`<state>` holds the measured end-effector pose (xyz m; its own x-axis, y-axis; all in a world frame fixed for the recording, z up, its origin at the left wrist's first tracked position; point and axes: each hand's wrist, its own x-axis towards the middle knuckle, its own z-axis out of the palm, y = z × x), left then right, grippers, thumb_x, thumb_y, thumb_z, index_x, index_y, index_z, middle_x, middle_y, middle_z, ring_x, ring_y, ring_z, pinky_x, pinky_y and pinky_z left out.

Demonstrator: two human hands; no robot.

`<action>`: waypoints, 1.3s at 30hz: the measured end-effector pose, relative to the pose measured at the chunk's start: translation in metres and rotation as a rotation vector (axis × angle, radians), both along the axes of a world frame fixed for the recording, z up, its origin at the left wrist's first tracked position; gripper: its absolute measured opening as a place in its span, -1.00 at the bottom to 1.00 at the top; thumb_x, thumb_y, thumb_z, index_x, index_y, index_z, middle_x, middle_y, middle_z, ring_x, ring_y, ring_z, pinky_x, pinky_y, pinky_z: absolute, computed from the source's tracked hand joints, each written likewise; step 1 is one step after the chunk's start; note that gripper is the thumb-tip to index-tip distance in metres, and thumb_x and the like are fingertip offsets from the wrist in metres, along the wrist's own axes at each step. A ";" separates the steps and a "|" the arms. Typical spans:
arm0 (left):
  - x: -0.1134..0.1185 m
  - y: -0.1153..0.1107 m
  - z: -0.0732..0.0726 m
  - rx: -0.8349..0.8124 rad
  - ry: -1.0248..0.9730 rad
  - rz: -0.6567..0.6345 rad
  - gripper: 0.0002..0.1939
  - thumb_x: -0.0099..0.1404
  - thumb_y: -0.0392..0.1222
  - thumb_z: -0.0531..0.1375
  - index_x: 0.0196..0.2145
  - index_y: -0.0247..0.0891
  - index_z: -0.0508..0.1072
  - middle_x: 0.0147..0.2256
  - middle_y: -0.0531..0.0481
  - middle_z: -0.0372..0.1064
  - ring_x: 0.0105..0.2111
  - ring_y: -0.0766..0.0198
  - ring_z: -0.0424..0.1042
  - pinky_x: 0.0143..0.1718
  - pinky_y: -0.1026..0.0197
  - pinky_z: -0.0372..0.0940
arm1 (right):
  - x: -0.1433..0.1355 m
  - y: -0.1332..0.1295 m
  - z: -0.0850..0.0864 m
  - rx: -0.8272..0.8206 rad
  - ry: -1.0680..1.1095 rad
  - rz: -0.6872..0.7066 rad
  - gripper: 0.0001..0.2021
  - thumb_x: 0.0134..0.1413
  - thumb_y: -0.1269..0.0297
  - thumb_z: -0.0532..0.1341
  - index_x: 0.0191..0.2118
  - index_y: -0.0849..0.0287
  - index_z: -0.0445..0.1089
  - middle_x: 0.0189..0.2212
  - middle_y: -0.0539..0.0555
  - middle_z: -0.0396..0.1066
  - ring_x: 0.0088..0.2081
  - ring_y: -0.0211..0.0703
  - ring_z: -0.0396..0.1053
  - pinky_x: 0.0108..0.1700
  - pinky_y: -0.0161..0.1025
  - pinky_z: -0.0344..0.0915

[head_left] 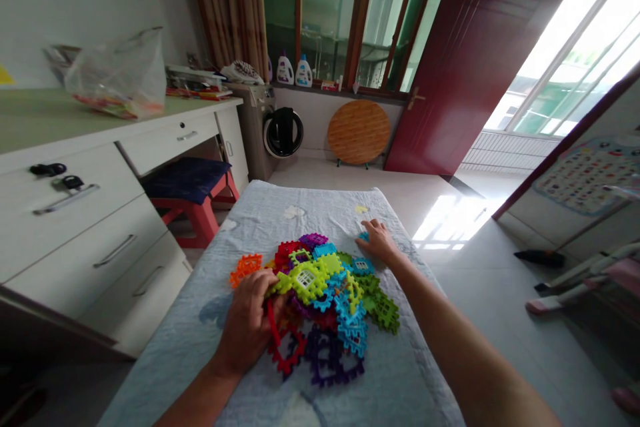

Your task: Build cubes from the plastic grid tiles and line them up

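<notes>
A heap of bright interlocking plastic building pieces lies on a cloth-covered table [295, 200]. At the left of the heap, my left hand [250, 320] is closed on the edge of a lime-green building piece [306, 279] with a white lattice window. A red piece [273, 323] shows beside its thumb side. My right hand [379, 240] reaches to the far right of the heap, with its fingers around a small blue building piece [364, 236], mostly covered. Dark purple pieces [330, 357], green pieces [383, 307] and an orange piece [245, 270] lie round the heap.
On the left is a desk [185, 123] with drawers and a plastic bag [125, 77] on top. A red stool [200, 220] with a dark cushion stands beneath it. Farther back are a washing machine [257, 120], a round wooden board [359, 132] and a dark red door [465, 60].
</notes>
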<state>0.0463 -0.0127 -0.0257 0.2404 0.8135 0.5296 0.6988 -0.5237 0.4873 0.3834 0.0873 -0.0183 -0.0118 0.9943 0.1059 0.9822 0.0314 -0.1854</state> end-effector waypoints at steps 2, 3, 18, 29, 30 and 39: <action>0.000 0.000 0.004 -0.074 -0.078 0.055 -0.81 0.28 -0.11 0.07 -0.16 -0.19 0.29 -0.15 -0.08 0.33 -0.10 0.11 0.35 -0.02 0.00 0.28 | -0.007 -0.008 -0.002 0.069 -0.018 -0.006 -0.58 0.07 0.12 0.16 0.04 0.18 0.31 -0.07 0.19 0.25 -0.04 0.03 0.18 0.00 -0.13 0.12; -0.001 -0.001 0.006 -0.111 -0.116 0.071 -0.77 0.27 -0.13 0.06 -0.12 -0.19 0.28 -0.13 -0.09 0.32 -0.09 0.12 0.35 -0.03 0.00 0.29 | -0.009 -0.012 -0.003 0.096 -0.032 -0.029 -0.61 0.08 0.12 0.14 -0.01 0.19 0.34 -0.09 0.20 0.25 -0.04 0.03 0.18 -0.02 -0.14 0.13; 0.003 -0.028 0.017 -0.302 0.180 -0.114 0.02 -0.09 -0.17 0.29 0.27 -0.19 -0.11 0.28 -0.30 -0.31 0.27 -0.26 -0.26 0.20 -0.28 -0.11 | -0.076 -0.049 0.043 0.236 0.314 0.161 -0.70 0.14 0.18 0.07 -0.52 0.19 0.36 -0.52 0.02 0.28 -0.44 -0.26 0.24 -0.31 -0.29 0.14; 0.019 -0.029 0.016 -0.371 0.324 0.047 0.23 -0.30 0.16 0.38 0.28 -0.10 -0.07 0.30 -0.27 -0.28 0.24 -0.31 -0.12 0.12 -0.26 -0.01 | -0.065 -0.077 0.030 -0.176 0.356 0.243 0.13 -0.45 -0.21 0.38 0.29 0.11 -0.05 0.09 0.29 0.22 0.09 0.28 0.17 0.07 0.15 0.10; 0.021 -0.026 0.017 -0.371 0.320 0.030 0.23 -0.31 0.14 0.38 0.28 -0.10 -0.06 0.29 -0.27 -0.26 0.24 -0.30 -0.10 0.13 -0.25 -0.01 | -0.068 -0.077 0.029 -0.178 0.384 0.273 0.15 -0.45 -0.21 0.38 0.30 0.11 -0.08 0.09 0.29 0.22 0.09 0.28 0.18 0.07 0.14 0.11; 0.036 -0.013 0.014 -0.283 0.059 -0.165 0.21 -0.24 -0.01 0.42 0.29 -0.15 -0.11 0.29 -0.24 -0.35 0.27 -0.19 -0.17 0.20 -0.18 -0.02 | -0.079 -0.075 0.030 -0.195 0.801 0.499 0.06 -0.32 -0.02 0.42 0.30 0.02 -0.13 0.17 0.16 0.13 0.13 0.09 0.17 0.15 0.05 0.13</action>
<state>0.0826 -0.0258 -0.0122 0.4045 0.8739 0.2697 0.6469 -0.4818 0.5910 0.3043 0.0122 0.0122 -0.4346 0.8951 0.0995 0.4438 0.3090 -0.8412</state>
